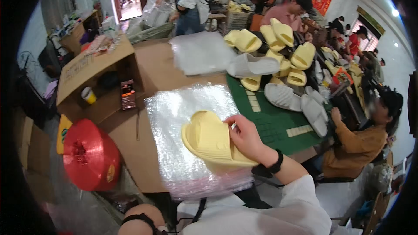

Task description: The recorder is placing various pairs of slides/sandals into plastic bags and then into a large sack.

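Observation:
Over the table, my right hand [248,137] is closed on pale yellow slippers [209,141]. They look like a pair pressed together, with ribbed straps. The thumb and fingers grip by the strap opening, and a black band circles the wrist. Beneath the slippers lies a stack of clear plastic bags [167,122], shiny and with a pinkish near edge. Low at the bottom edge, what seems to be my left hand [146,212] shows only as bare skin beside a black strap. Its fingers are hidden, and it is well apart from the slippers.
Yellow slippers [302,55] and grey slippers [283,95] pile up on a green mat [265,126] at right. Another plastic stack [202,52] lies behind. At left are an open cardboard box [96,67], a phone [128,95] and a red twine roll [91,156]. Co-workers sit at right.

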`<action>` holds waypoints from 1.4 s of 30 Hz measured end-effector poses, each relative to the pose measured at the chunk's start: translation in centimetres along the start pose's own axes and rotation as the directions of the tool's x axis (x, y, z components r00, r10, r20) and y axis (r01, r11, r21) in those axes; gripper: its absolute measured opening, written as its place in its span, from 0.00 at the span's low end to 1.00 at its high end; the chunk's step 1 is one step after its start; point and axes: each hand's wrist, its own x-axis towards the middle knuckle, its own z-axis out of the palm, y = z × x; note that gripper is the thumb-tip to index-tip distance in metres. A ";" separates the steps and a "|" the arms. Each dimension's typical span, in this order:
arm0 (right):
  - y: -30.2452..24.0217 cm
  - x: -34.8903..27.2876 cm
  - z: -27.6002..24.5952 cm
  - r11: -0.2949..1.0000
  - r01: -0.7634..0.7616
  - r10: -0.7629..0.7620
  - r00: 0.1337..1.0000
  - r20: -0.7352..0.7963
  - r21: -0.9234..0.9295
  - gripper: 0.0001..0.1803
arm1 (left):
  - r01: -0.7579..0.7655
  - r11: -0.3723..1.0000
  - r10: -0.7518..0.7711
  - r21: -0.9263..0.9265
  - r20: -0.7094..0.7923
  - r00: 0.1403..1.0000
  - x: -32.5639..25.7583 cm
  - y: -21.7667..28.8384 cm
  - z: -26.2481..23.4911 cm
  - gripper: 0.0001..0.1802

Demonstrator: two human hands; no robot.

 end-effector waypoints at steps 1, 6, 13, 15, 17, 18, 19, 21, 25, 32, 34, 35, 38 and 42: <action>0.0 -0.7 0.8 0.998 -0.049 0.047 0.996 0.072 0.034 0.10 | -0.065 0.998 0.066 -0.010 0.083 0.994 -1.0 -1.0 -0.3 0.15; 0.1 -3.2 3.0 0.998 -0.053 0.061 0.977 0.203 -0.044 0.09 | 0.766 0.636 -0.770 0.089 0.011 0.638 -6.9 -7.2 -4.3 0.08; 4.1 -4.1 5.9 0.786 -0.424 0.348 0.905 0.246 0.450 0.10 | 0.907 -0.042 -0.387 0.420 -0.844 0.373 -19.5 -13.6 -3.5 0.11; 3.3 -4.1 5.0 0.887 -0.348 0.264 0.921 0.285 0.303 0.15 | 0.684 -0.239 -0.382 0.689 -0.715 0.586 -21.0 -14.2 -4.3 0.19; 2.3 -4.1 3.6 0.957 -0.244 0.181 0.924 0.337 0.155 0.20 | 0.701 -0.262 -0.435 0.663 -0.730 0.527 -23.0 -14.7 -4.7 0.28; 2.0 -4.0 2.8 1.000 -0.025 0.027 0.957 0.288 -0.012 0.25 | 0.716 -0.254 -0.457 0.650 -0.733 0.504 -23.4 -14.9 -4.6 0.30; 1.7 -3.8 2.0 0.964 0.192 -0.139 0.954 0.267 -0.183 0.29 | 0.731 -0.247 -0.479 0.637 -0.736 0.479 -23.9 -14.9 -4.6 0.31; 2.3 -4.3 0.5 0.879 0.303 -0.200 0.935 0.291 -0.369 0.32 | 0.764 -0.232 -0.501 0.601 -0.748 0.436 -24.4 -15.0 -4.7 0.38; 2.4 -5.3 1.5 0.913 0.005 0.217 0.840 0.498 -0.407 0.27 | 0.841 -0.189 -0.473 0.508 -0.797 0.375 -24.5 -15.1 -4.9 0.42; 2.7 -4.7 5.7 0.915 0.004 0.160 0.913 0.375 -0.402 0.25 | 0.814 -0.193 -0.489 0.548 -0.773 0.405 -24.1 -15.0 -4.8 0.41; 2.9 -3.1 5.8 0.890 0.024 0.146 0.930 0.336 -0.454 0.27 | 0.820 -0.198 -0.481 0.538 -0.782 0.397 -24.3 -14.9 -4.8 0.41; 3.1 -2.5 5.7 0.857 0.022 0.146 0.948 0.283 -0.515 0.29 | 0.825 -0.185 -0.488 0.534 -0.779 0.394 -24.4 -14.9 -4.7 0.41; 3.4 -0.3 5.7 0.880 -0.002 0.193 0.916 0.352 -0.476 0.34 | 0.814 -0.193 -0.485 0.547 -0.775 0.406 -24.7 -15.0 -4.6 0.42; 4.5 2.2 7.2 0.869 0.134 0.149 0.848 0.509 -0.477 0.31 | 0.797 -0.202 -0.485 0.569 -0.765 0.423 -25.0 -15.1 -4.5 0.42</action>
